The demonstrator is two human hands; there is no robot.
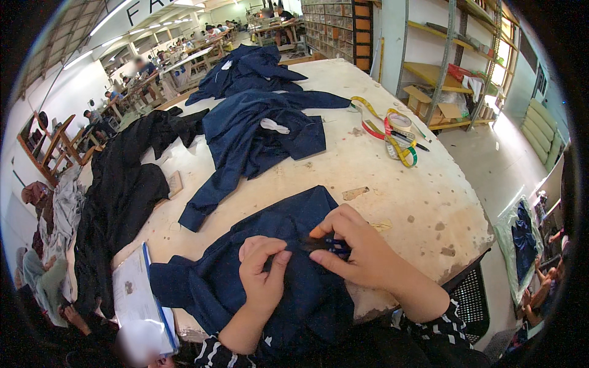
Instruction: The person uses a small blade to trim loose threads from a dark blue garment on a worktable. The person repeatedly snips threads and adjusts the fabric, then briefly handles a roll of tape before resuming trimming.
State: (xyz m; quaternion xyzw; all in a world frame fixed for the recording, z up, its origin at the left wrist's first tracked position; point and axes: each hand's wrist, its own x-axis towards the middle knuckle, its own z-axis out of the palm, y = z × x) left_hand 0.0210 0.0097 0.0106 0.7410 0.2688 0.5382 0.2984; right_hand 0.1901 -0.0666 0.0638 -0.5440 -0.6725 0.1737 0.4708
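Observation:
A navy blue garment (245, 245) lies bunched at the near edge of the table, under both hands. Over its middle, my left hand (262, 270) is closed in a pinch, thumb against fingertips; whatever it may grip is too small to see. Just to the right, my right hand (356, 251) is closed around a small dark tool with blue parts (336, 245). The tool's tip points toward my left hand, and the fingers hide most of it, so its exact kind is unclear. A small gap separates the two hands.
More navy garments (245, 129) lie farther up the worn table (429, 202), with black clothing (123, 190) along its left. A tape measure (373, 126), tape roll (400, 119) and pen (411, 142) sit at right. Papers on a clipboard (138, 288) are near left. People sit close by on both sides.

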